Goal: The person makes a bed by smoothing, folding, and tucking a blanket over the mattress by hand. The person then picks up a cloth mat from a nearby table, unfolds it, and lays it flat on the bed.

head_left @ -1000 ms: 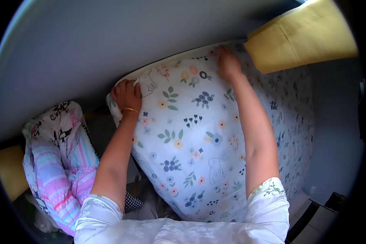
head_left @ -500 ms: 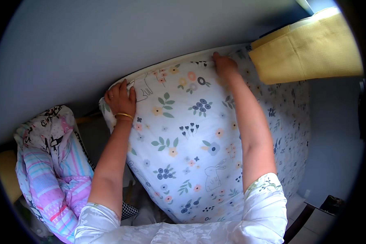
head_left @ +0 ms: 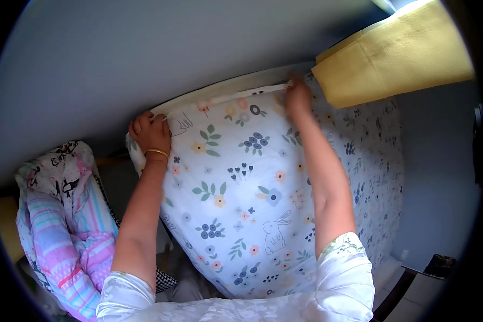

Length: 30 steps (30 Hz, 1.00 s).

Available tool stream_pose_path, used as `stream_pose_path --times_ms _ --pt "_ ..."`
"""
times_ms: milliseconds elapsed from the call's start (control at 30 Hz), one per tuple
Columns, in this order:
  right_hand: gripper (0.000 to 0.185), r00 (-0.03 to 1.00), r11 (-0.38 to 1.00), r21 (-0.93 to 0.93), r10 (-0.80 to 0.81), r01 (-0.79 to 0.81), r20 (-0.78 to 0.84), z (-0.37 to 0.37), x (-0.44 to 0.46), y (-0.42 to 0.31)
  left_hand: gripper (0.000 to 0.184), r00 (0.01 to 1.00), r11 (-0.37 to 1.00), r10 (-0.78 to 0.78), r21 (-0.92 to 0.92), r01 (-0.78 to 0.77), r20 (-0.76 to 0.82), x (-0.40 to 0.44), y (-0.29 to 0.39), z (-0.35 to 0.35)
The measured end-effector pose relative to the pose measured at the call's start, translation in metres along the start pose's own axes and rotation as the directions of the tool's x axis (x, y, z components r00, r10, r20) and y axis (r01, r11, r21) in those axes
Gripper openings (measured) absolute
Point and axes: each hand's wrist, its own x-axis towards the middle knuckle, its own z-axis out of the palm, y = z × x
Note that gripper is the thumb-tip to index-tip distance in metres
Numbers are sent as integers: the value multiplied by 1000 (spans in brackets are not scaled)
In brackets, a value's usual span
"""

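Note:
A white sheet (head_left: pixel 241 204) printed with flowers, leaves and rabbits covers the mattress. At its upper left corner lies my left hand (head_left: pixel 151 132), fingers bent over the edge, a gold bangle at the wrist. My right hand (head_left: pixel 298 96), slightly blurred, pinches the sheet's edge near the wall side. Between the two hands the sheet's hem is lifted, and a strip of cream mattress (head_left: pixel 220 89) shows behind it.
A grey wall (head_left: pixel 145 53) runs along the mattress's far side. Yellow fabric (head_left: pixel 392 53) hangs at the upper right. Patterned pink and blue bedding (head_left: pixel 64 231) is heaped at the left. A dark-framed piece of furniture (head_left: pixel 400 290) stands at the lower right.
My right hand has closed on the sheet's edge and pulled it back toward me, baring more of the cream mattress. My left hand has shifted a little left and down in view.

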Motion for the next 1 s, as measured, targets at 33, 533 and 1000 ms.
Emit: stream_pose_path --times_ms 33,533,1000 --pt "17 997 986 158 65 -60 -31 -5 9 0 14 1000 998 -3 60 2 27 7 2 -8" --pt "24 972 983 157 -53 91 -228 88 31 11 11 975 954 -115 -295 56 -189 23 17 47" --pt "41 993 947 -304 90 -107 -70 74 32 -14 48 779 759 604 -420 -497 170 43 45 31"
